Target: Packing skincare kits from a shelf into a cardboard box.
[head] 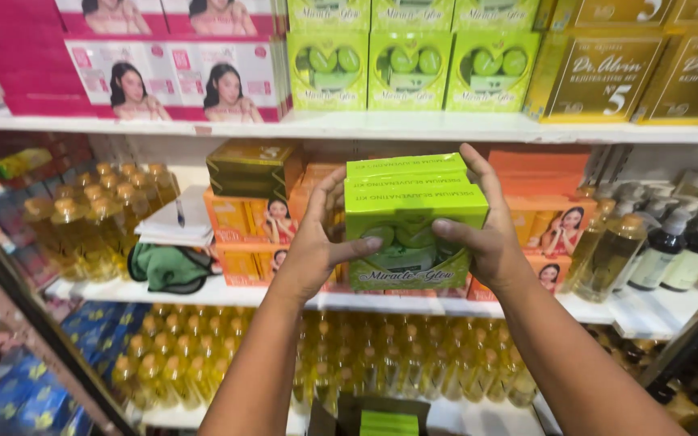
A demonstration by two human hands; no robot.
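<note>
The lime-green boxes (410,218) are looking like glossy card, their smooth faces catching light, with a clear plastic-looking window on the front one. Left of them, the pale yellow bottles (107,218) are showing as clear, shiny plastic, and a dark green cloth (167,268) is lying soft and matt. Above them, the white shelf (414,127) is looking smooth and painted.

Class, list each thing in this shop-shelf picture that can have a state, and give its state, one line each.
Stack of green boxes: shut, held up between both hands.
Left hand: gripping the stack's left side.
Right hand: gripping its right side.
Pump bottles: upright, capped.
Yellow bottles: upright, capped.
Green cloth: crumpled on the shelf.
</note>
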